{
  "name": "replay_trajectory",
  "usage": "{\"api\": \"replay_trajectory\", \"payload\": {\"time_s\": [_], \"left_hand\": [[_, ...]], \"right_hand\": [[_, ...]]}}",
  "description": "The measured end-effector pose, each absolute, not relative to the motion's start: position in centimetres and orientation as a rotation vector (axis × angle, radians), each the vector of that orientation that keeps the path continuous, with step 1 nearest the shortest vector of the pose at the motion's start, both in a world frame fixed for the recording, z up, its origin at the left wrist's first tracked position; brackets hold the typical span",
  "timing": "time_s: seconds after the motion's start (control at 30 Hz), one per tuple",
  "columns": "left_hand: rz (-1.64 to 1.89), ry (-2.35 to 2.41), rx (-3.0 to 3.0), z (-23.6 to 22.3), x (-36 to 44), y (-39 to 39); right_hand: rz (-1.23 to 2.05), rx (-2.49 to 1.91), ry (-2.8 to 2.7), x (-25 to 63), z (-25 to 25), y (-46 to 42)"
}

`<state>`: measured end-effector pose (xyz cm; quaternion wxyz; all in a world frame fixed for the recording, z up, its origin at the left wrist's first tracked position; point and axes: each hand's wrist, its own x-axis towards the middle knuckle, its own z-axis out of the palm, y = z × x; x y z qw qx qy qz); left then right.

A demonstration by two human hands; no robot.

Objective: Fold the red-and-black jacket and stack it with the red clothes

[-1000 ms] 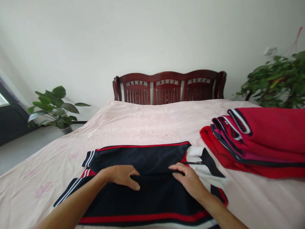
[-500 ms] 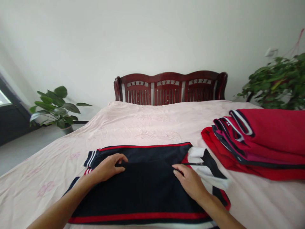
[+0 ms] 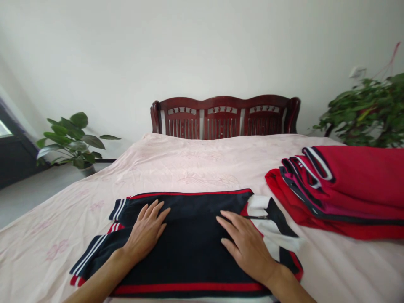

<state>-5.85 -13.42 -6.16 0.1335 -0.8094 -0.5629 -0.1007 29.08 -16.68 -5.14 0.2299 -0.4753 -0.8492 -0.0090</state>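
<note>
A dark navy jacket [image 3: 192, 248] with red and white stripes lies folded on the pink bedsheet [image 3: 195, 164] right in front of me. My left hand [image 3: 147, 231] rests flat on its left half, fingers stretched out. On the right half, my right hand [image 3: 244, 244] also lies flat with fingers apart, beside the white and red collar part [image 3: 268, 219]. Neither hand holds anything.
A stack of folded red garments [image 3: 344, 189] with navy and white trim sits at the right of the bed. The dark wooden headboard [image 3: 225, 115] stands at the far end. Potted plants stand at the left [image 3: 71, 141] and right [image 3: 368, 111] of the bed.
Both hands let go of the pinched navy fabric edge and now lie flat on the jacket, which is folded over on itself.
</note>
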Motion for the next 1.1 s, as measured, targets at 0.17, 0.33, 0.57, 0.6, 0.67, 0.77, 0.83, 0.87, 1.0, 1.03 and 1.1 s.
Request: {"api": "replay_trajectory", "payload": {"time_s": [0.17, 0.33, 0.57, 0.6, 0.67, 0.77, 0.83, 0.87, 1.0, 1.03, 1.1], "left_hand": [[-0.194, -1.783, -2.331, -7.6, -6.3, -13.0], [-0.206, -1.794, -2.325, -7.8, -6.4, -12.9], [-0.235, -1.785, -2.316, -8.0, -6.4, -13.0], [-0.241, -1.782, -2.317, -8.0, -6.4, -13.0], [-0.252, -1.777, -2.312, -8.1, -6.4, -13.0], [-0.257, -1.772, -2.302, -8.2, -6.4, -13.0], [-0.253, -1.769, -2.299, -8.2, -6.4, -13.0], [-0.251, -1.767, -2.299, -8.2, -6.4, -13.0], [-0.256, -1.760, -2.297, -8.4, -6.4, -13.0], [-0.261, -1.760, -2.298, -8.4, -6.5, -13.0], [-0.271, -1.762, -2.298, -8.3, -6.4, -13.0]], "right_hand": [[0.052, -1.271, -2.544, 28.7, -7.1, -16.4], [0.056, -1.435, -2.446, 29.4, -8.0, -15.2], [0.055, -1.574, -2.388, 30.0, -7.6, -14.7], [0.060, -1.574, -2.382, 30.0, -7.6, -14.7], [0.066, -1.571, -2.364, 30.0, -7.6, -14.6], [0.076, -1.570, -2.347, 30.0, -7.6, -14.6], [0.083, -1.572, -2.343, 30.0, -7.5, -14.6], [0.086, -1.574, -2.341, 29.9, -7.5, -14.6], [0.080, -1.577, -2.339, 29.9, -7.3, -14.7], [0.077, -1.577, -2.339, 29.9, -7.3, -14.7], [0.075, -1.576, -2.340, 29.9, -7.3, -14.7]]}}
